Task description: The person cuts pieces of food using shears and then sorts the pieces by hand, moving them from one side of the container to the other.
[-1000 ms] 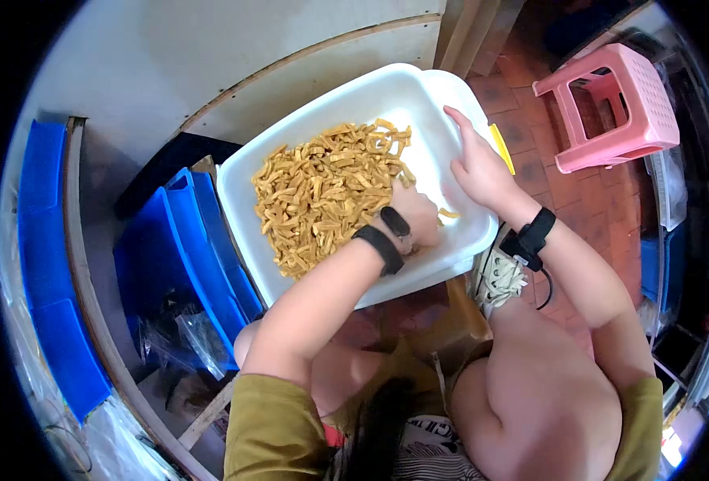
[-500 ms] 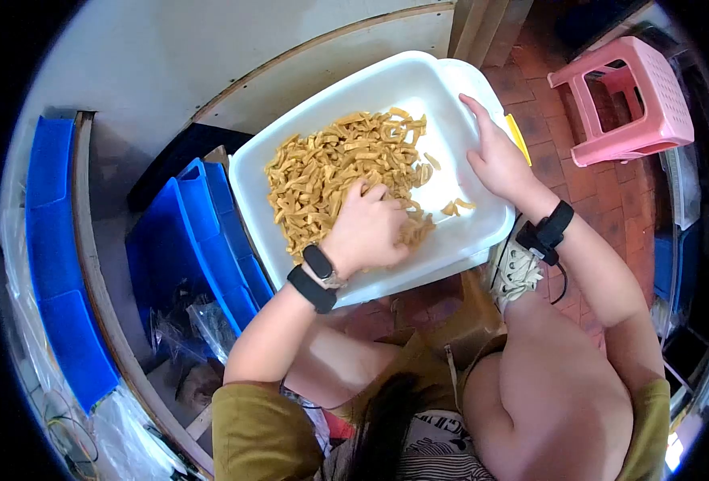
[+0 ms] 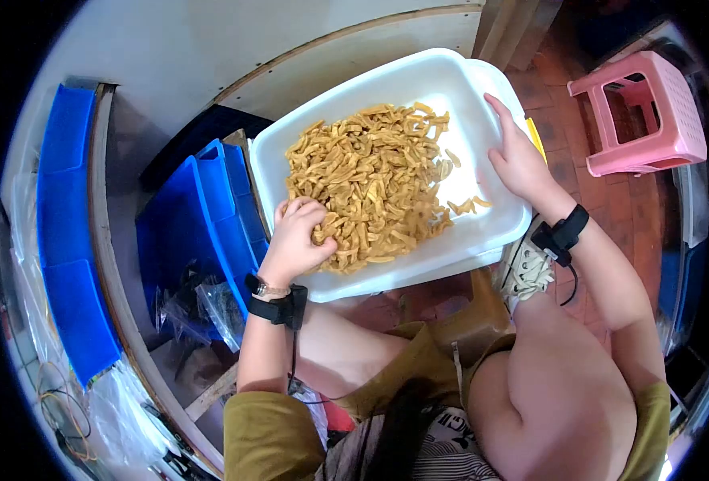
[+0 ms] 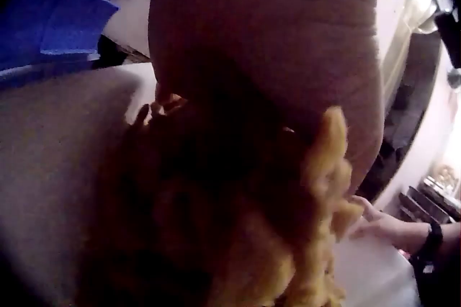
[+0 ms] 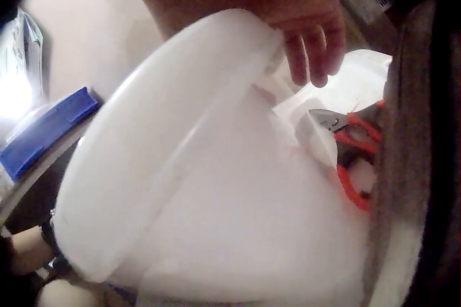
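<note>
A white plastic tub (image 3: pixel 471 120) holds a heap of yellow-brown strips (image 3: pixel 370 176), crinkled and food-like. My left hand (image 3: pixel 294 240) is at the heap's near left edge, its fingers curled into the strips. In the left wrist view the strips (image 4: pixel 317 249) bunch up under the dark palm, and the fingertips are hidden. At the tub's right end my right hand (image 3: pixel 523 164) grips the rim, thumb on the inner side. The right wrist view shows its fingers (image 5: pixel 317 55) hanging over the rim (image 5: pixel 166 69). A few loose strips (image 3: pixel 468 206) lie apart on the right.
Red-handled scissors (image 5: pixel 356 134) lie beside the tub in the right wrist view. Blue bins (image 3: pixel 202 208) stand at the left, behind a wooden edge. A pink stool (image 3: pixel 651 112) stands on the tiled floor (image 3: pixel 559 132) at the right. A pale panel (image 3: pixel 354 56) rises behind.
My left hand has gone from the tub's right part, across the heap, to its left edge. Some strips have spread toward the near right. The right hand stays on the rim.
</note>
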Motion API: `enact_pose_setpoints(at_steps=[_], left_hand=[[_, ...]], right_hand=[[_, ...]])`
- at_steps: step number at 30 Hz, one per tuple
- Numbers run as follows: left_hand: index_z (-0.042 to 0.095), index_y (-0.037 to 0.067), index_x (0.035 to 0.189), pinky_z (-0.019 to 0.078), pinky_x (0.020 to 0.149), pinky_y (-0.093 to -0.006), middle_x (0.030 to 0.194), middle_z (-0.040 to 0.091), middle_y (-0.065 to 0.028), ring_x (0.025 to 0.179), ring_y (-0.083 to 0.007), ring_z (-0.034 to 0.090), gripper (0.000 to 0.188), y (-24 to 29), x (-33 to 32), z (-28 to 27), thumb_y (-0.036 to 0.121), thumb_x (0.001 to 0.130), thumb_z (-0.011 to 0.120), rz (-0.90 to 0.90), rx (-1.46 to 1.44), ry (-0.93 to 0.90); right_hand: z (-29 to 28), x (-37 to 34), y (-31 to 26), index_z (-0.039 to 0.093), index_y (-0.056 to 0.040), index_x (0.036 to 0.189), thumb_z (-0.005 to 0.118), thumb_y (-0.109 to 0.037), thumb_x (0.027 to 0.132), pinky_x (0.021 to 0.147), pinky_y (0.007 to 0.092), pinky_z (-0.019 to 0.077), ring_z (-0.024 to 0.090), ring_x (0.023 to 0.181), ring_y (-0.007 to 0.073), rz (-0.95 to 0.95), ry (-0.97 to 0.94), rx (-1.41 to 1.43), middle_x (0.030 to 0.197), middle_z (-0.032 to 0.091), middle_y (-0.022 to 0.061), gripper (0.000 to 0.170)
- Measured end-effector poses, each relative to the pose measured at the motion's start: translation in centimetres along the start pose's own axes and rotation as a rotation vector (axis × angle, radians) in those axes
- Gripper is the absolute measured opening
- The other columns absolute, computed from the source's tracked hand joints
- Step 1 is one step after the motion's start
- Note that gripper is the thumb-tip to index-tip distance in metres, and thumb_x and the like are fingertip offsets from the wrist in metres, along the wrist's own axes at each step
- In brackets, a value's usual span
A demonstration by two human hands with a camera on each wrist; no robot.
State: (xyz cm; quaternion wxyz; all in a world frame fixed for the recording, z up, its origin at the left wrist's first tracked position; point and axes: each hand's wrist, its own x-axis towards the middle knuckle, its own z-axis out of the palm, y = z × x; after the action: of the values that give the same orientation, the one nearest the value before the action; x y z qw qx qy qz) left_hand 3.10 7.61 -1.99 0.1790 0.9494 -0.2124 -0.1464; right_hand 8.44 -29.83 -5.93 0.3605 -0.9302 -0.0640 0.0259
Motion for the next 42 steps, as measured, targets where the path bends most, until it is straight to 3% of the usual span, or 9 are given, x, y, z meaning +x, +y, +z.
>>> enact_pose_setpoints(at_steps=[4,11,15,16,21,25,27,29,42], left_hand=[[0.058,0.014,0.115,0.0032,0.113,-0.0544,0.133,0.051,-0.0045,0.137,-0.0317,0.028,0.053,0.1,-1.1,0.0,0.022,0.064,0.065,-0.097,-0.231,-0.060],[0.050,0.033,0.135,-0.0044,0.110,-0.0624,0.154,0.027,-0.0050,0.144,-0.0383,0.010,0.078,4.3,-0.2,-3.4,0.031,0.059,0.071,-0.064,0.100,-0.320],[0.067,0.013,0.105,0.0352,0.099,-0.0440,0.119,0.060,-0.0093,0.115,-0.0297,0.050,0.039,7.8,3.3,-4.7,0.015,0.066,0.069,0.027,0.364,-0.215],[0.067,0.008,0.082,0.0437,0.082,-0.0355,0.090,0.065,-0.0054,0.092,-0.0246,0.057,0.015,7.9,4.0,-4.2,0.008,0.066,0.066,0.137,0.398,-0.064],[0.067,0.006,0.068,0.0502,0.073,-0.0408,0.070,0.064,-0.0124,0.079,-0.0298,0.063,0.011,4.5,4.5,-2.1,0.008,0.073,0.058,0.040,0.688,-0.115],[0.069,0.006,0.076,0.0484,0.078,-0.0376,0.075,0.065,-0.0096,0.083,-0.0273,0.062,0.009,4.1,5.3,-2.4,0.008,0.072,0.061,-0.159,0.549,-0.131],[0.069,0.007,0.086,0.0485,0.078,-0.0406,0.084,0.062,-0.0132,0.087,-0.0321,0.059,0.014,4.4,6.5,-1.4,0.007,0.075,0.059,0.243,0.289,0.073],[0.068,0.009,0.093,0.0443,0.079,-0.0387,0.087,0.055,-0.0090,0.090,-0.0283,0.055,0.020,4.4,7.5,0.9,0.007,0.074,0.061,0.297,0.310,-0.030],[0.063,0.015,0.103,0.0357,0.089,-0.0406,0.098,0.051,-0.0083,0.102,-0.0284,0.047,0.033,3.5,7.3,-0.7,0.011,0.070,0.065,0.224,0.368,-0.134]], right_hand=[[-0.1,0.1,-0.2,0.022,-0.0156,0.144,0.047,-0.001,0.078,0.088,0.0469,0.0455,0.057,0.101,0.0436,-0.002,-0.008,0.015,0.111,0.056,0.0302,0.073],[-0.4,0.0,-0.7,0.022,-0.0143,0.143,0.047,0.000,0.077,0.088,0.0474,0.0448,0.056,0.102,0.0443,0.035,-0.036,0.030,0.111,0.056,0.0309,0.072],[0.0,0.0,-0.2,0.023,-0.0144,0.143,0.047,0.000,0.077,0.088,0.0474,0.0449,0.056,0.101,0.0444,-0.007,-0.005,0.029,0.109,0.057,0.0309,0.071],[0.0,0.0,-0.1,0.024,-0.0143,0.143,0.047,0.000,0.077,0.088,0.0474,0.0449,0.056,0.100,0.0443,-0.022,0.012,0.034,0.108,0.057,0.0308,0.071],[0.0,-0.1,0.0,0.025,-0.0136,0.143,0.047,0.000,0.077,0.085,0.0475,0.0455,0.058,0.097,0.0437,-0.005,0.015,0.034,0.103,0.058,0.0298,0.070],[0.0,0.0,-0.1,0.024,-0.0135,0.143,0.047,0.000,0.077,0.082,0.0476,0.0462,0.059,0.093,0.0432,-0.023,0.018,0.029,0.099,0.060,0.0287,0.071],[0.2,0.0,0.2,0.024,-0.0134,0.143,0.047,0.000,0.078,0.082,0.0476,0.0462,0.059,0.092,0.0432,-0.019,0.014,0.024,0.099,0.060,0.0288,0.071],[0.3,0.1,0.2,0.024,-0.0133,0.143,0.046,0.000,0.078,0.082,0.0476,0.0463,0.059,0.091,0.0432,-0.019,0.016,0.018,0.098,0.060,0.0289,0.070],[0.5,0.1,0.6,0.022,-0.0133,0.143,0.046,0.000,0.078,0.082,0.0479,0.0464,0.060,0.091,0.0437,-0.048,0.025,0.023,0.097,0.061,0.0300,0.071]])
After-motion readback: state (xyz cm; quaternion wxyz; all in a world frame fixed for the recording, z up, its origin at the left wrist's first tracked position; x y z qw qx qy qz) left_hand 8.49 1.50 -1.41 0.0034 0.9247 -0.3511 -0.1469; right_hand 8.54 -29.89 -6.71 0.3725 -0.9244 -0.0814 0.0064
